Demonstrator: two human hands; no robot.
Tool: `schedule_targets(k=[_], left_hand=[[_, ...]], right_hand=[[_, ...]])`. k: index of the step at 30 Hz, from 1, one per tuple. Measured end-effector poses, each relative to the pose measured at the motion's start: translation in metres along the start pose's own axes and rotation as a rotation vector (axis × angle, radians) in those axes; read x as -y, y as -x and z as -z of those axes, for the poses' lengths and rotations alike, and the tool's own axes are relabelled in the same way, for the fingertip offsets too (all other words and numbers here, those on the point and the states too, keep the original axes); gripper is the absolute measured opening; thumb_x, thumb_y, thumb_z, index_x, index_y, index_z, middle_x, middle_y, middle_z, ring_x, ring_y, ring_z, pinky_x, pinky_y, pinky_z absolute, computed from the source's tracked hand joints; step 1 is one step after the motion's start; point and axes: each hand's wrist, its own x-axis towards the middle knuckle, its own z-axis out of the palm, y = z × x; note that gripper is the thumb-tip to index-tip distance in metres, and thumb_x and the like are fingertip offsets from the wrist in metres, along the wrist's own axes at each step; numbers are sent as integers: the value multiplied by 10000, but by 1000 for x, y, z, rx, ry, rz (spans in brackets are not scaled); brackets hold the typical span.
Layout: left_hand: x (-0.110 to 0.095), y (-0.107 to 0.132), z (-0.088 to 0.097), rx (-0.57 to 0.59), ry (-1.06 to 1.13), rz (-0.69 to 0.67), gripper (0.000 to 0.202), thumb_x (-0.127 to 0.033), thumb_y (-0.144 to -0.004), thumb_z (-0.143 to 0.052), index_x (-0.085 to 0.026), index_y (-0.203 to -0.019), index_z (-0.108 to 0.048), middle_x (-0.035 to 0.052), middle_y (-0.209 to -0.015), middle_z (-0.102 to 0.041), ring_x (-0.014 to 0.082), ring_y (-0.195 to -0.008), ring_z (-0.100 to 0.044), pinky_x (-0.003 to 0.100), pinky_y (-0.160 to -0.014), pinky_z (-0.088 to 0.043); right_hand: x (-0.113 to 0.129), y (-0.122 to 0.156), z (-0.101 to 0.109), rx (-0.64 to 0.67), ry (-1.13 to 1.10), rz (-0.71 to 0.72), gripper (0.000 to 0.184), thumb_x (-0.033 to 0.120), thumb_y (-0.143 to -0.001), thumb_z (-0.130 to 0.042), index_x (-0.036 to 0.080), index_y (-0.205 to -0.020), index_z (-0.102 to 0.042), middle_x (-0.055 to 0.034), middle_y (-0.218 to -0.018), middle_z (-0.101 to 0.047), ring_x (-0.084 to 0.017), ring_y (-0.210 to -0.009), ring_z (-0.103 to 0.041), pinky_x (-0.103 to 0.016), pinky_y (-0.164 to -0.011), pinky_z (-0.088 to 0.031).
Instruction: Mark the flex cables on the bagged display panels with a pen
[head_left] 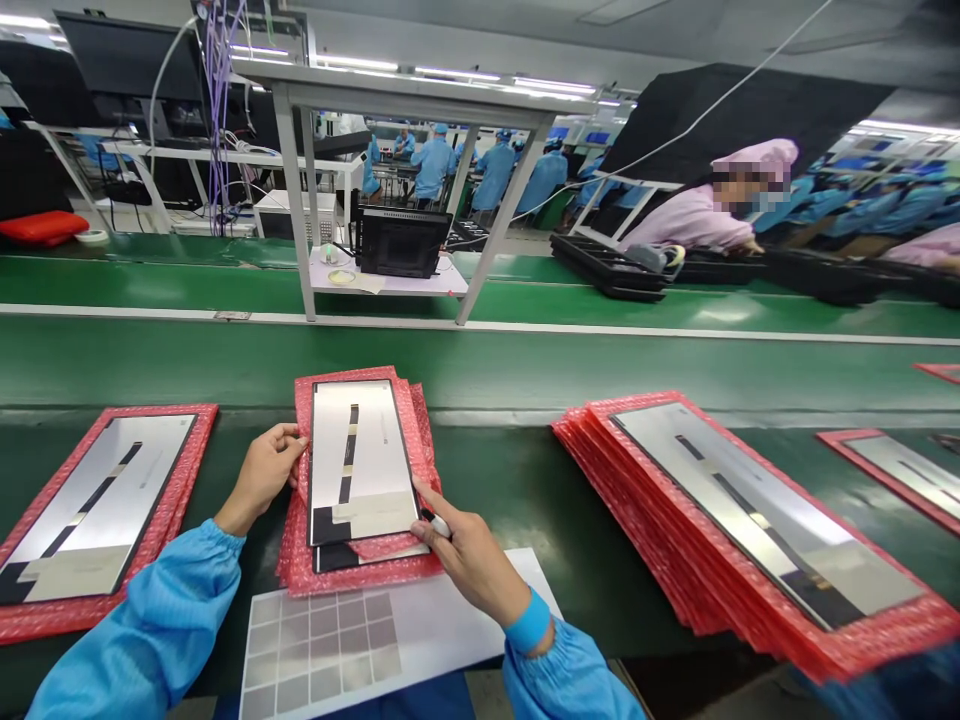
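Note:
A silver-backed display panel (386,440) with a black ribbon strip lies on red bubble wrap (303,400) in front of me. A second panel (330,558) shows partly beneath it. My left hand (264,475) is closed, pinching the wrap's left edge between thumb and fingers. At the top panel's lower right corner, my right hand (471,550) grips the edge with thumb and fingertips. A small white and black pen-like object (436,521) is tucked in the same hand. Below the wrap lies a white sheet (442,625) with a grid of grey squares (322,645).
Another wrapped panel (112,500) lies at left. A tall stack of red bubble wrap (637,520) with a panel on top stands right, with more beyond. Across the green bench (495,360) stand a metal frame (292,200) and a monitor (401,240); a co-worker (690,215) leans over black parts.

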Motion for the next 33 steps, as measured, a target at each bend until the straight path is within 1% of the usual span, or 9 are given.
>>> schedule_targets(k=[5,8,10,16,18,20,25,30,33], left_hand=[[-4,0,-2,-24,42,32,537,-514,-672,-848,-147,-996,-628,-72,-572,-575,89,-430,-521,182,-381,-430],[-8,3,-1,-11,65,74,533,-532,-674,-850,-157,-969,-612,-53,-609,-612,94,-448,-557,178,-389,-443],[-13,7,2,42,70,118,508,-552,-682,-849,-158,-902,-616,-37,-613,-624,101,-437,-575,188,-390,-462],[-27,23,10,267,71,193,436,-493,-691,-890,-119,-718,-669,13,-528,-630,133,-389,-592,188,-352,-414],[-33,28,7,291,128,155,430,-514,-751,-855,-113,-794,-704,13,-547,-648,128,-427,-601,190,-398,-438],[-39,35,1,305,211,116,476,-552,-808,-812,-120,-989,-728,33,-686,-726,154,-552,-671,221,-515,-523],[-50,57,-13,371,396,106,613,-494,-846,-817,-194,-1341,-614,74,-1061,-783,225,-843,-761,304,-746,-609],[-38,63,-10,413,443,231,527,-420,-847,-826,-156,-1282,-688,102,-1004,-799,276,-841,-777,354,-746,-628],[-28,56,-7,390,419,246,520,-463,-834,-824,-123,-1215,-723,128,-999,-802,294,-853,-783,351,-697,-632]], right_hand=[[2,-1,1,47,106,-12,536,406,-1003,-555,182,-1485,-626,11,-640,-682,-201,-584,-631,-280,-606,-527],[2,-1,1,-14,109,25,492,398,-973,-629,215,-1428,-673,-64,-944,-805,-257,-820,-749,-332,-761,-582],[1,0,0,-61,106,62,480,398,-912,-729,214,-1355,-719,-99,-1096,-799,-289,-959,-754,-370,-867,-584],[-1,-3,-1,-107,167,137,414,433,-918,-757,190,-1253,-762,-69,-877,-722,-237,-763,-700,-345,-749,-585],[-2,-5,-2,-112,160,174,397,458,-950,-725,186,-1236,-766,-65,-862,-713,-225,-751,-692,-332,-736,-578],[-5,-6,-2,-118,139,213,407,485,-980,-686,177,-1234,-766,-69,-862,-722,-218,-748,-694,-322,-729,-576],[-17,-6,-7,-137,123,258,452,506,-1030,-607,152,-1272,-749,-96,-900,-773,-235,-781,-740,-322,-730,-597],[-26,-5,-9,-125,105,230,433,480,-1035,-605,180,-1320,-730,-131,-1202,-797,-293,-1063,-774,-366,-919,-609],[-27,-4,-8,-112,111,188,419,454,-1033,-610,197,-1344,-722,-120,-1232,-792,-297,-1078,-777,-360,-915,-612]])
